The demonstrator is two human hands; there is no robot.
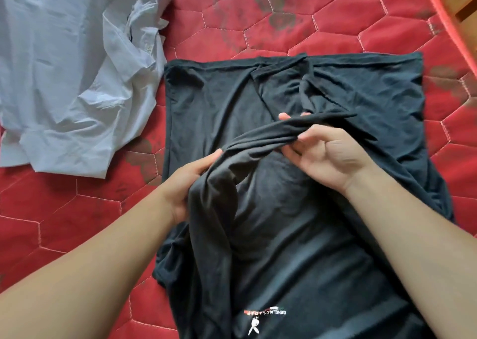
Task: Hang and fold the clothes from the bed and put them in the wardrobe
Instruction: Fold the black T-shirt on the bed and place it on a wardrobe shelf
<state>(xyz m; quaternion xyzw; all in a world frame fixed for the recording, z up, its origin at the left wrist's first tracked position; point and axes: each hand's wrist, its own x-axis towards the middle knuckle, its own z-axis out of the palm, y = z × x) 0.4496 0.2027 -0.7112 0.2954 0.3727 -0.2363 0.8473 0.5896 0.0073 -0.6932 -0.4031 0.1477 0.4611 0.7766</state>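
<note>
Both the left hand [189, 181] and right hand [327, 155] pinch the limp black jersey T-shirt [211, 101] mid-fold; uneven pulling may skew the fold.

Red quilted mattress [296, 23] with wooden edge [467, 10]

You can read one print only: small white lettering, upside down to you, on the black T-shirt [296, 248], roughly "GENELALCH", beside a red-and-white strip and a small white figure.
</note>
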